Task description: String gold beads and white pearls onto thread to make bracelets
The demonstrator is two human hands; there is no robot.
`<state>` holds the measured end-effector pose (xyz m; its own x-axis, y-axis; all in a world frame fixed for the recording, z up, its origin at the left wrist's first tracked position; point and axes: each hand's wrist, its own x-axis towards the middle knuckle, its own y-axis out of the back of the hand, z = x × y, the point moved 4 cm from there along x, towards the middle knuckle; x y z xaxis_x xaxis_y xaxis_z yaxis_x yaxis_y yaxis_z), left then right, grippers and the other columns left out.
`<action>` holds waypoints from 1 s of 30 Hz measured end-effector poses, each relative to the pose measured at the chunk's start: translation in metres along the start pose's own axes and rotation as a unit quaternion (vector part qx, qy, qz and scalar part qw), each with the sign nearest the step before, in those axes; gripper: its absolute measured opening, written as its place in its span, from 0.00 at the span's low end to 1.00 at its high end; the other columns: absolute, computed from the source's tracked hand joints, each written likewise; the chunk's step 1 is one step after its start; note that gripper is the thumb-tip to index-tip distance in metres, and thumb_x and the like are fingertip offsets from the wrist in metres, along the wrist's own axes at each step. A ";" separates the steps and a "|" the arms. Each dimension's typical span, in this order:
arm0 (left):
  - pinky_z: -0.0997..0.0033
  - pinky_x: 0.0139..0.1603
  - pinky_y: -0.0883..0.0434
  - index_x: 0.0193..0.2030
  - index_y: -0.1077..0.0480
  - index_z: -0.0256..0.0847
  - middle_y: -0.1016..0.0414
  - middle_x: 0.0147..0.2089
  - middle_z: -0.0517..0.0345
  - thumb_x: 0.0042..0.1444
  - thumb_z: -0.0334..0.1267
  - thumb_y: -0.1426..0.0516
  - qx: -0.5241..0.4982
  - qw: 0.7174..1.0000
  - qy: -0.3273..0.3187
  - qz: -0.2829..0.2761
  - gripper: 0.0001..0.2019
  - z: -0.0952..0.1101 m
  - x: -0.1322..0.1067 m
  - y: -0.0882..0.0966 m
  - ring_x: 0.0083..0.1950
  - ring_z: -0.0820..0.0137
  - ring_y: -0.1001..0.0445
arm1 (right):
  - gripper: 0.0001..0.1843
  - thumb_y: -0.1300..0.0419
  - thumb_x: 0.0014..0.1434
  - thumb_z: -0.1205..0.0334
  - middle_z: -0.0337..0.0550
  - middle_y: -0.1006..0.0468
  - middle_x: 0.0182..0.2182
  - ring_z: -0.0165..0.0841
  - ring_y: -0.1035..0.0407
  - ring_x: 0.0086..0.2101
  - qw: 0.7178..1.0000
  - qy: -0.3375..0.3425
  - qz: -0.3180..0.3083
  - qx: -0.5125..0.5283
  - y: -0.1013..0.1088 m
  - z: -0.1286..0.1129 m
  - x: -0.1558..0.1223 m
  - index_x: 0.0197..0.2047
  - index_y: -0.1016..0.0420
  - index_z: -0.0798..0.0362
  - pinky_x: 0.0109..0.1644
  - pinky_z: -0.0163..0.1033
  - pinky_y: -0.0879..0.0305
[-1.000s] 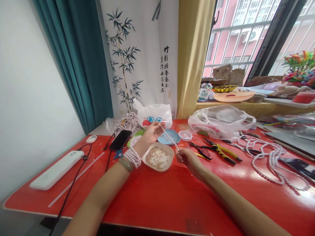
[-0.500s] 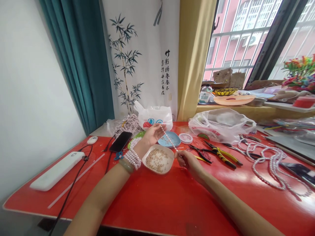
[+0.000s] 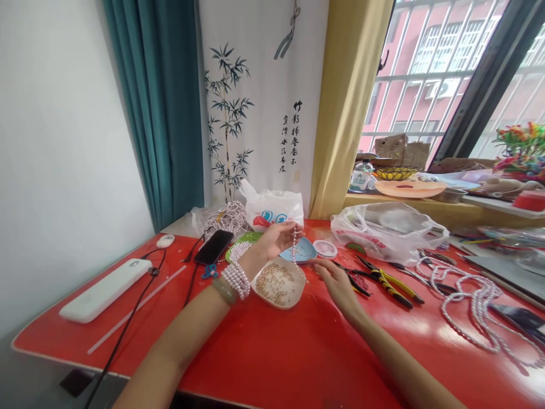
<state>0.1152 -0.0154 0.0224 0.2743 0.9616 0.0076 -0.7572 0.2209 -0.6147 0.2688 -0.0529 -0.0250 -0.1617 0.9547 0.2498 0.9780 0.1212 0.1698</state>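
My left hand (image 3: pixel 275 241) pinches a short bead strand (image 3: pixel 294 245) by its upper end, thumb and fingertips closed on it. The strand hangs nearly straight down in front of the blue dish (image 3: pixel 313 250), its lower end by the far rim of the cream dish (image 3: pixel 300 288); whether the two touch, I cannot tell. My right hand (image 3: pixel 337 283) is open and holds nothing that I can see, its fingers loosely extended just right of the cream dish and apart from the strand.

Gold beads (image 3: pixel 270 286) lie loose in the cream dish, thickest toward its left side. On my left wrist sit a coiled bead bracelet (image 3: pixel 237 279) and, beside it, a bangle (image 3: pixel 223 291). Left of that wrist is a phone (image 3: pixel 214 246), with a blue ornament (image 3: pixel 209 271) just below it. Behind the phone lies a bead heap (image 3: pixel 230 217), next to a white bag (image 3: pixel 276 205).

To the right of my right hand rest yellow-and-black pliers (image 3: pixel 390 282), jaws pointing away from me; farther right, long bead strings (image 3: pixel 472 289) lie looped across the red table (image 3: pixel 272 355).
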 end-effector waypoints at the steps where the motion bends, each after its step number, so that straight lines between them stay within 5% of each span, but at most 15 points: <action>1: 0.76 0.34 0.31 0.30 0.30 0.34 0.24 0.28 0.54 0.52 0.28 0.45 0.005 1.000 0.002 -0.006 0.03 0.000 0.000 -0.001 0.30 0.72 0.25 | 0.12 0.45 0.49 0.58 0.43 0.27 0.37 0.38 0.37 0.40 1.000 0.010 0.019 -0.006 0.003 -0.005 0.003 0.36 0.27 0.52 0.40 0.40 0.42; 11: 0.74 0.35 0.32 0.32 0.28 0.33 0.25 0.29 0.52 0.51 0.28 0.43 0.047 0.995 0.019 -0.088 0.03 -0.013 0.002 -0.009 0.29 0.74 0.28 | 0.15 0.41 0.48 0.53 0.43 0.26 0.33 0.32 0.36 0.32 0.999 0.028 0.013 0.022 0.001 -0.061 0.039 0.36 0.25 0.53 0.30 0.34 0.43; 30: 0.74 0.32 0.35 0.31 0.29 0.32 0.27 0.28 0.54 0.48 0.30 0.40 0.084 0.987 0.026 -0.134 0.04 -0.016 -0.005 -0.020 0.28 0.74 0.28 | 0.13 0.40 0.47 0.51 0.36 0.30 0.23 0.27 0.37 0.24 0.997 0.007 0.014 0.069 0.002 -0.058 0.042 0.28 0.29 0.53 0.27 0.32 0.45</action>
<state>0.1382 -0.0267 0.0220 0.5053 0.8560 0.1089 -0.7392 0.4945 -0.4573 0.2560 -0.0286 0.0409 -0.1354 0.9545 0.2656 0.9908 0.1323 0.0295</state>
